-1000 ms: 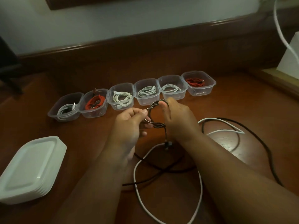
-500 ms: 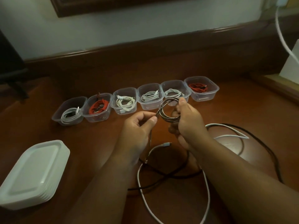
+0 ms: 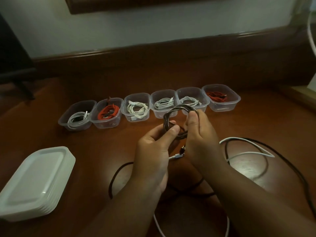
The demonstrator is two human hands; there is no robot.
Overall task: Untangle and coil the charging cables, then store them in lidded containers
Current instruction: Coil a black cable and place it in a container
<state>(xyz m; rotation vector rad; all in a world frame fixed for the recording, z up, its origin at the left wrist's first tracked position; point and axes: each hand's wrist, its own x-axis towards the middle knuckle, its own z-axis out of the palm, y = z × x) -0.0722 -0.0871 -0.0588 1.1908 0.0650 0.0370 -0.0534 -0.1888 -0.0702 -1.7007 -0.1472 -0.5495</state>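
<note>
Two hands are working a dark braided cable coil above the wooden table, just short of the container row at twelve o'clock. Left hand is pinching the coil's near-left side between thumb and fingers; right hand is gripping the coil's right side, thumb over the loops. Judgement: light, springy cable, liable to unwind; holding across all loops is advisable. Loose white cable and black cable are lying at three to six o'clock. Stacked lids are sitting at eight o'clock.

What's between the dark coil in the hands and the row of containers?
Nothing visible: the dark coil, gripped by the left hand and right hand, hangs above bare table just before the open containers. All six already hold cables.
</note>
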